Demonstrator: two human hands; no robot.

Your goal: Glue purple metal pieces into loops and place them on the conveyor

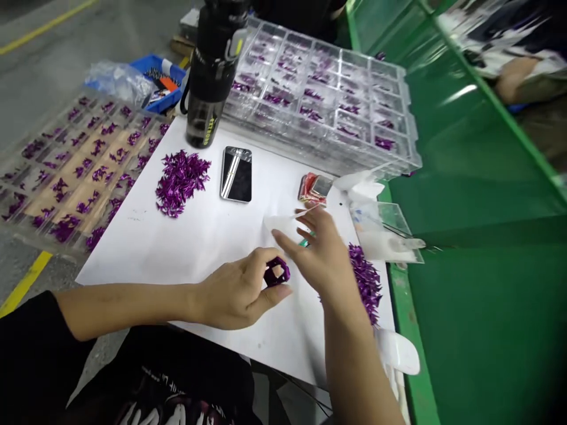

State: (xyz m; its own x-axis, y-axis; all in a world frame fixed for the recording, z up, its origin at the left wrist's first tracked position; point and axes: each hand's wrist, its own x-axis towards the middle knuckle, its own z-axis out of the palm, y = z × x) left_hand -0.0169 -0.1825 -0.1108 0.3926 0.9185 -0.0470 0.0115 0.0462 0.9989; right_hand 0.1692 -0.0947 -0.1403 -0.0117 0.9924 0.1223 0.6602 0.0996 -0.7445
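Observation:
My left hand [243, 289] grips a dark purple ring-shaped piece [269, 276] between thumb and fingers above the white table [208, 248]. Just to its right my right hand [321, 248] is raised with its fingers spread, near a thin white strip or bag [280, 224] whose contact with the fingers is unclear. One heap of small purple pieces [181, 182] lies at the table's left. Another purple heap [365, 283] lies at the right, partly behind my right forearm. A small green object shows behind my right fingers.
A black phone [237, 175], a dark bottle [212, 77] and a red packet [314, 188] stand or lie on the table. Clear compartment boxes [319, 88] are stacked behind. Another compartment tray [80, 171] is at left. A green partition [496, 277] borders the right; a person's hand shows beyond.

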